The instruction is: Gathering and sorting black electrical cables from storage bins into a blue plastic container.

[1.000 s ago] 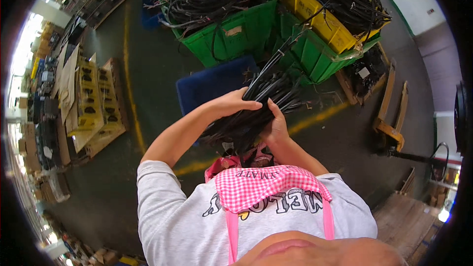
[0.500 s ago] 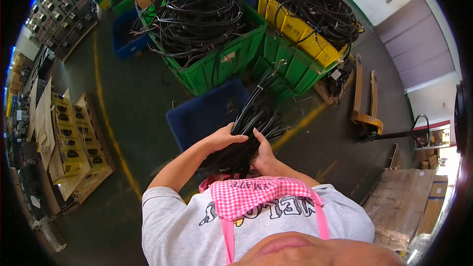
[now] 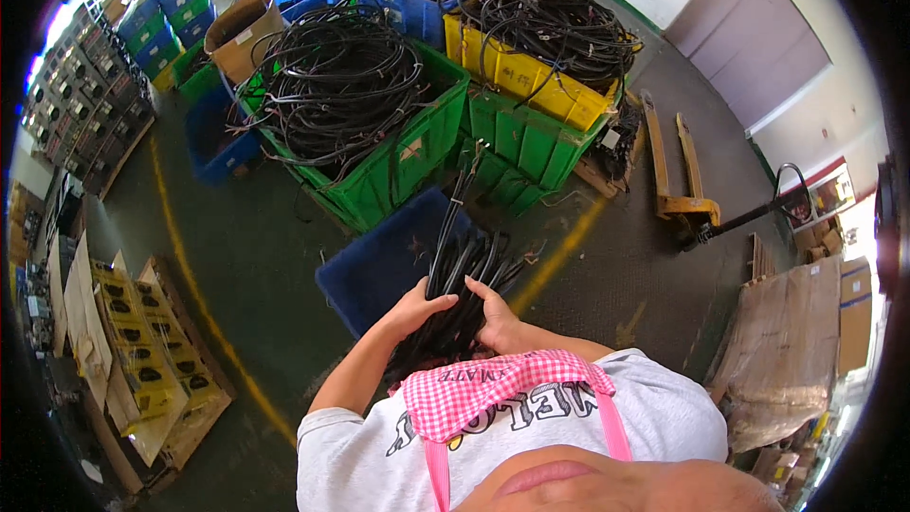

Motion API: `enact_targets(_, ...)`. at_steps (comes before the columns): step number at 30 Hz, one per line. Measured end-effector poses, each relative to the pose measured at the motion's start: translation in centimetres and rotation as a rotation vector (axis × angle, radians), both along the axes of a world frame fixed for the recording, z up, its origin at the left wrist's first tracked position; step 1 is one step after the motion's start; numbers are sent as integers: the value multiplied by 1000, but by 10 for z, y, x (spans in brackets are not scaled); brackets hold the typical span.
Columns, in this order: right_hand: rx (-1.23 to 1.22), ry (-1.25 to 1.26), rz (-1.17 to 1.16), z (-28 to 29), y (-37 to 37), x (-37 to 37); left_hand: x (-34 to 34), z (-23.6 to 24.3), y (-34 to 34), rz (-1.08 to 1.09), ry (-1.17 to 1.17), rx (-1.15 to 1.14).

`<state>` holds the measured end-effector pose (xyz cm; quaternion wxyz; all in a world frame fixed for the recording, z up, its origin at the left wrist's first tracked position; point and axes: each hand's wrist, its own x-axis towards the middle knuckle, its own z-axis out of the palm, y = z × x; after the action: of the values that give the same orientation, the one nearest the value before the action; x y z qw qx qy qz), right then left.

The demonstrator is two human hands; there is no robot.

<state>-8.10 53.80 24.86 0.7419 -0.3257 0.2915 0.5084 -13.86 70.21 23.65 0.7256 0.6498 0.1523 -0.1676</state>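
A thick bundle of black cables (image 3: 453,286) is gathered close in front of my apron. My left hand (image 3: 418,309) closes round its left side with the thumb lying across the top. On the right side, my right hand (image 3: 493,317) presses against the bundle, thumb up, its other fingers partly hidden behind the cables. A few longer cables with bare or light ends (image 3: 459,192) stick out beyond the rest, away from me. Under and just beyond the bundle sits a blue bin (image 3: 365,270).
Ahead stand a green crate (image 3: 355,204) heaped with coiled black cable and a yellow crate (image 3: 531,76) of cable on another green crate (image 3: 517,137). A pallet jack (image 3: 690,209) is at the right. Packed goods on a pallet (image 3: 161,351) lie left, a wrapped carton stack (image 3: 777,351) right.
The whole view has shifted, so more of the far crates shows. Both hands still hold the cable bundle, in nearly the same grip.
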Motion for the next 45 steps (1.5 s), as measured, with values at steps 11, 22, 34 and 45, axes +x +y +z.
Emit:
enact_targets(11, 89, -60, 67, 71, -23, -6, -11, 49, -17, 27, -77, -27)
enact_targets(22, 313, -98, 7, 85, -191, -22, -22, 91, -180, -26, -154, 68)
enact_targets(34, 315, -42, -309, 69, -425, -43, 5, 77, -412, -285, -187, 211)
enact_targets(45, 274, -109, -503, 61, -524, -12, 78, 90, -510, -591, -129, 418)
